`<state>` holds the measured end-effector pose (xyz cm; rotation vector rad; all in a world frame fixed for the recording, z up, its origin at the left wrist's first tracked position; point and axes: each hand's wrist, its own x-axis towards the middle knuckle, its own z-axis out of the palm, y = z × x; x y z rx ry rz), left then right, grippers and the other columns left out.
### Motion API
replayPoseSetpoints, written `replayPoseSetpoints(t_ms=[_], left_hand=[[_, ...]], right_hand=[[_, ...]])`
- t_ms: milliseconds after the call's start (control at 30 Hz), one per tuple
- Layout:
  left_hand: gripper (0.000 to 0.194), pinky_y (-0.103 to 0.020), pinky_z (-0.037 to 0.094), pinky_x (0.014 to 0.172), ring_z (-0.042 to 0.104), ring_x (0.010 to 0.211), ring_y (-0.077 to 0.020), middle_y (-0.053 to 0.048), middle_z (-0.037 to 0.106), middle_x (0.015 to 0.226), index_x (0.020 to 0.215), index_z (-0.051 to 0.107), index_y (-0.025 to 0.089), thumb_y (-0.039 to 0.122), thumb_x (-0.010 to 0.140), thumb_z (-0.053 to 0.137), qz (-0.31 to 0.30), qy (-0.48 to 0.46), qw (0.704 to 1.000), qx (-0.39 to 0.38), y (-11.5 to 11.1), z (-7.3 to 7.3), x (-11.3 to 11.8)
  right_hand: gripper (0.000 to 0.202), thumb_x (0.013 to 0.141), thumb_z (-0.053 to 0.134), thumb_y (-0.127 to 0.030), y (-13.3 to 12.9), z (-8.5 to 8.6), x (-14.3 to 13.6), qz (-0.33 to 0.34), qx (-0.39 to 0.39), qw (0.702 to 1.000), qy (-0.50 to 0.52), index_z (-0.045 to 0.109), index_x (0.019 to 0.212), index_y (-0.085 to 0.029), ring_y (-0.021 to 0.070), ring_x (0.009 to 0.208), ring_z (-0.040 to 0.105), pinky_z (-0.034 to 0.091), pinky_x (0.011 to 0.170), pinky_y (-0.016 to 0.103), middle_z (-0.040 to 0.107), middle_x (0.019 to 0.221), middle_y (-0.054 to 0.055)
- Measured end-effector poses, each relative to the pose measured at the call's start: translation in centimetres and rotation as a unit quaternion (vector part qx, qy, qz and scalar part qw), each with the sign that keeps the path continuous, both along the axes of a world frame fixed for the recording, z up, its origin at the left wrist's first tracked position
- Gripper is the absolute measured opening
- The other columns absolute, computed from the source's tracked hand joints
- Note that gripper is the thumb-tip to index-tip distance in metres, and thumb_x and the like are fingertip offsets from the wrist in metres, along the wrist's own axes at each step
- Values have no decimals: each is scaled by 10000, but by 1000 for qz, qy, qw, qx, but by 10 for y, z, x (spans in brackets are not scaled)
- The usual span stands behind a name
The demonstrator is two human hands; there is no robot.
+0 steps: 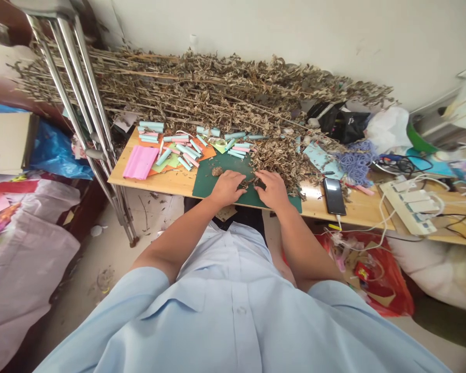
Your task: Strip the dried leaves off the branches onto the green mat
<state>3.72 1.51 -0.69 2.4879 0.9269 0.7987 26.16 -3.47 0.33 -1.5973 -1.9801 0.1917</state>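
My left hand [228, 187] rests on a dark green mat [205, 178], thumb apart from the other fingers. Opposite it, my right hand [272, 189] lies with its fingers apart at the near edge of a heap of dried, crumbled leaves [281, 158]. A few small dark leaf bits lie on the mat between the two hands. Just left of my left hand sits a small brown ball of what looks like pressed dry leaf [216, 171]. Neither hand visibly grips anything, though some fingertips are hard to make out.
Long dried leafy stalks [217, 88] stretch along the wall. Blue and pink paper rolls [188, 153] and a pink paper stack [140, 162] lie left. A phone [334, 197], purple yarn [356, 161] and a power strip [409, 204] lie right. Metal crutches [75, 77] stand at the table's left end.
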Motion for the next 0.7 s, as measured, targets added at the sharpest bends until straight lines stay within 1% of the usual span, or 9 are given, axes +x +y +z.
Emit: replayPoseSetpoints(t_ms=[33,100,167,200,367,467,567,633,700], left_hand=[[466,-489,433,1029,545,1156,-313,-148,643,1242,1269,662,185,306,825,740,-4,11,1000,5,0,1,1],[355,-488,434,1012,535,1146,-310,-142,642,1223,1200,706,213,296,855,703,-5,29,999,11,-1,1,2],[231,-483,438,1002,530,1134,-301,-137,643,1206,1091,748,222,271,890,645,0,37,999,10,0,0,3],[205,-480,442,997,532,1124,-296,-136,646,1194,1047,759,219,257,904,618,2,36,999,9,0,-1,3],[253,-483,453,996,549,1078,-283,-141,662,1135,980,769,188,193,923,523,3,16,1000,6,1,-3,3],[268,-473,454,1005,555,1070,-278,-139,662,1139,984,764,174,151,905,509,4,11,1000,16,1,-5,2],[260,-461,455,1015,556,1080,-274,-135,658,1151,1007,757,168,159,905,518,6,-5,1000,22,1,-6,2],[237,-464,455,1023,559,1088,-272,-133,658,1150,1021,754,172,195,910,545,6,-19,1000,20,1,-7,2],[223,-468,453,1031,562,1098,-273,-132,657,1157,1040,750,176,223,906,578,8,-26,999,17,1,-7,1]], right_hand=[[483,815,679,-198,1,-1,0,4,1,1000,-5,659,1298,-223,318,1208,567,455,1066,543,646,1346,94],[444,814,665,-180,2,-5,0,-1,-3,1000,2,682,1256,-221,316,1208,566,461,1068,553,664,1309,97],[405,820,641,-168,3,-8,0,-22,-10,999,27,698,1217,-228,305,1167,593,491,1041,546,693,1246,96],[393,820,634,-168,4,-9,0,-35,-14,998,42,704,1202,-230,297,1133,612,511,1018,534,704,1215,96],[381,843,571,-193,3,-12,2,-86,-18,988,130,705,1198,-220,223,917,685,581,904,437,735,1088,79],[358,895,509,-227,1,-9,3,-105,9,979,172,699,1198,-211,214,938,693,583,897,412,740,1113,81],[351,901,499,-219,-2,-3,6,-126,27,981,147,707,1183,-209,233,973,685,570,922,434,741,1112,88],[360,857,567,-210,-4,-2,8,-113,14,989,95,711,1187,-221,261,1019,666,549,961,470,736,1127,86],[376,812,634,-204,-5,-2,9,-84,-7,995,45,717,1178,-233,291,1071,641,529,989,501,733,1143,82]])
